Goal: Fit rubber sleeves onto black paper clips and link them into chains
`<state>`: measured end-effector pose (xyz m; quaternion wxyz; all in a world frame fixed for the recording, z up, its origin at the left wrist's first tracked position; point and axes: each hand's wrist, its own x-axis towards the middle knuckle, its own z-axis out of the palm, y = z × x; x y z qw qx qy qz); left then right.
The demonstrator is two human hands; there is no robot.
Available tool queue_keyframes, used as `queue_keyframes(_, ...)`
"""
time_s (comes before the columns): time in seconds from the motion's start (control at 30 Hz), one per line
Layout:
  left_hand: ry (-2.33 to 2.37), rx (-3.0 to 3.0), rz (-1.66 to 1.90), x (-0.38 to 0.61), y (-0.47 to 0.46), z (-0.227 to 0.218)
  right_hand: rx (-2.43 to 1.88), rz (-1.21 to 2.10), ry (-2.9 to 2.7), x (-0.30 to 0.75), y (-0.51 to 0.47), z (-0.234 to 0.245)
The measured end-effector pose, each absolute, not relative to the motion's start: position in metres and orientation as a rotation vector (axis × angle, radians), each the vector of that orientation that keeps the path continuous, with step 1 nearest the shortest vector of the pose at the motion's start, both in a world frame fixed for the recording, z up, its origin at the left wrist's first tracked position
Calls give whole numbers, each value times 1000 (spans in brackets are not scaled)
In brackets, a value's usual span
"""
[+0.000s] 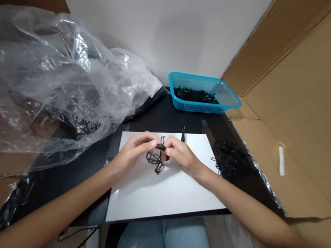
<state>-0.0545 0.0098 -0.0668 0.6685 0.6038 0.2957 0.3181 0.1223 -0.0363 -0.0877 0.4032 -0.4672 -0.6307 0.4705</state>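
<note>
Left hand (134, 152) and right hand (183, 156) are meeting above a white board (164, 195), their fingers (170, 143) closing tightly on a black paper clip (160, 147) linked to a clip chain (155, 162); the board is seemingly serving as pale contrast, while a blue plastic basket (192, 78) and a loose clip heap (229, 160) are sitting within reach on the dark surface (152, 117)

Hand passage lies over the lower white sheet (161, 196). A crumpled plastic bag (36, 81) obstructs the upper left; a blue basket (207, 107) and black clip heap (229, 160) obstruct the right.
</note>
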Motion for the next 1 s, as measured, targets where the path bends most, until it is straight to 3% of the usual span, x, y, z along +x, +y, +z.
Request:
queue_keyframes(0.1,810,1822,961,-59,10,-60,-1230,1118,-1640,123,-37,-88)
queue_keyframes(0.23,728,2029,917,-59,6,-61,-1250,1035,-1747,120,-40,-88)
queue_keyframes(0.57,830,1388,1024,-66,26,-72,-1383,1040,-1626,129,-37,-83)
queue_keyframes(1.0,588,1480,780,-59,14,-73,-1128,1611,-1378,125,-33,-78)
